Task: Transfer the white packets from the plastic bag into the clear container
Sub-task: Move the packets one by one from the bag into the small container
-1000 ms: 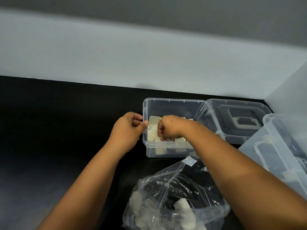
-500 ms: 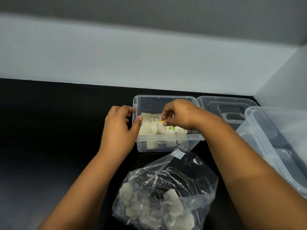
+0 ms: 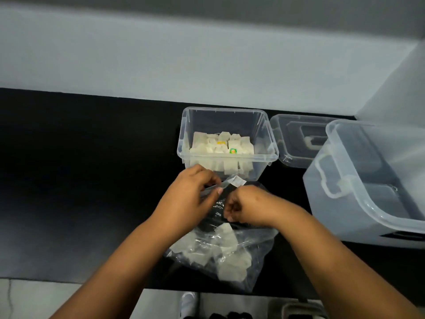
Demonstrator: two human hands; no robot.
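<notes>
The black counter [image 3: 80, 180] carries the clear container [image 3: 264, 157], its lid [image 3: 292, 137], a larger tub [image 3: 368, 203] and the plastic bag [image 3: 259, 247].

Open counter to our left, clutter to our right

Beyond our hands [image 3: 188, 199] at the plastic bag [image 3: 259, 252], the clear container [image 3: 271, 155] stands open-topped; rightward a lid [image 3: 287, 155] and large bin [image 3: 358, 203] crowd us, while leftward the black counter [image 3: 80, 169] lies free.

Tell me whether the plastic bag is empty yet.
Not empty: white packets still lie inside the plastic bag, below both hands at its mouth.
</notes>
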